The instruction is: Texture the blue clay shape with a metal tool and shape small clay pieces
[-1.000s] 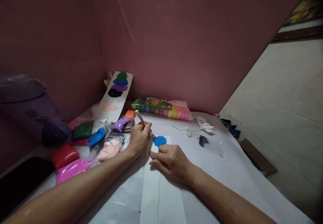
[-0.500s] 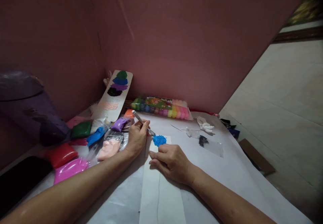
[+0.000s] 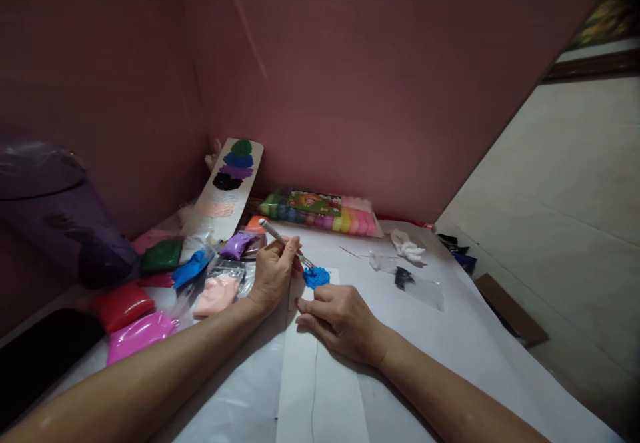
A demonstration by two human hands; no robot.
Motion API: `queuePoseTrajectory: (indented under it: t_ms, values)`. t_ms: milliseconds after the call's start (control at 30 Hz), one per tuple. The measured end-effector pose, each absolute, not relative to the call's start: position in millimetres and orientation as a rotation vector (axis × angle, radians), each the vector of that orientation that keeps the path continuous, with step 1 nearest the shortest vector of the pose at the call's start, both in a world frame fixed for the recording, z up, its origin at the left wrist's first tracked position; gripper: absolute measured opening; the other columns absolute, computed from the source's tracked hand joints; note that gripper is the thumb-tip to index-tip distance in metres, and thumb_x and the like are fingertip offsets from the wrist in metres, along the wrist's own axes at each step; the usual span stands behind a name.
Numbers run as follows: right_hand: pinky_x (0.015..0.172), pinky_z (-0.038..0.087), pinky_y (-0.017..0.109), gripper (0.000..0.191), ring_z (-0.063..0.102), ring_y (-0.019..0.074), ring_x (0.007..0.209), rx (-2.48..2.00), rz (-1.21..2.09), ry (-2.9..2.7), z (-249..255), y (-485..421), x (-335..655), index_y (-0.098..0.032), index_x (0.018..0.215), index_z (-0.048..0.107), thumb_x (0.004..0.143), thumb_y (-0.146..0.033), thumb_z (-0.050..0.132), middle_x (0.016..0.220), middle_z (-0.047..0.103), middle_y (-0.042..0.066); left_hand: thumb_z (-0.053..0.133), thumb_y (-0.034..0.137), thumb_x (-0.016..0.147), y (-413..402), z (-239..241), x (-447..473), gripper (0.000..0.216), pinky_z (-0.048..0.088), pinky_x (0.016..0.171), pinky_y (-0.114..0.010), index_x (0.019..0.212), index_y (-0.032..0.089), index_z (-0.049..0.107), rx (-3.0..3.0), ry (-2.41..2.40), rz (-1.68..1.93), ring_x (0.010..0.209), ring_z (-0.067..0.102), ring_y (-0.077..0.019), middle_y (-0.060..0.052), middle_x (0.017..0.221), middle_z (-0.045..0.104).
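Observation:
A small fork with a pale patterned handle is pinched in my left hand. Its tines touch the upper left of a patch of blue clay, which has a rough, ridged surface. This patch sits at the far end of a long white card, where a thin line runs lengthwise. My right hand rests on the card just below the blue clay, fingers curled in. Whatever those fingers may hold is hidden.
Bagged clay lies to the left, including red, pink and peach. Behind are a card with coloured patches and a multicoloured clay pack. White clay and a plastic bag with black clay lie right.
The fork has shifted slightly right and its tines now reach onto the blue clay's top. My right hand stays almost in place on the card.

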State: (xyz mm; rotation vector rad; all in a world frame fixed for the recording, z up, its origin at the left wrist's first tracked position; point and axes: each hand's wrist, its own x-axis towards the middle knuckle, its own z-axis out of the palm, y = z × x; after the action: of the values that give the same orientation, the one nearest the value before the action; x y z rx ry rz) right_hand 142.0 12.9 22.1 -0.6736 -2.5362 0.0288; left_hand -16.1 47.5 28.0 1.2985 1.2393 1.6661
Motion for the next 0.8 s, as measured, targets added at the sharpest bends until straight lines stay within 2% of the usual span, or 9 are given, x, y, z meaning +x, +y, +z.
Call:
queuePoseTrajectory:
  t_ms: [367,600,800]
  values:
    - [0.056,0.030,0.025,0.024,0.046,0.0127,0.057,-0.686,0.009,-2.545,23,12,142,-0.018,0.084,0.067,0.092,-0.031,0.049,0.061,0.053,0.001,0.057,0.037,0.082,55,23,-20,0.033,0.039,0.049,-0.024,0.056,0.017,0.059,1.470,1.375,1.545,0.045,0.051,-0.0129,-0.001,0.048,0.056]
    - [0.055,0.029,0.025,0.024,0.044,0.0122,0.056,-0.692,0.004,-2.547,24,11,142,-0.018,0.079,0.065,0.092,-0.031,0.049,0.060,0.051,0.000,0.060,0.036,0.078,58,21,-22,0.029,0.038,0.049,-0.024,0.057,0.017,0.062,1.385,1.402,1.617,0.048,0.052,-0.0137,-0.002,0.051,0.058]
    - [0.056,0.029,0.025,0.024,0.044,0.0122,0.056,-0.694,0.010,-2.546,24,12,142,-0.018,0.080,0.066,0.092,-0.031,0.049,0.060,0.051,0.000,0.058,0.037,0.080,58,20,-23,0.029,0.035,0.044,-0.022,0.059,0.017,0.060,1.397,1.394,1.627,0.042,0.048,-0.0118,0.001,0.046,0.052]
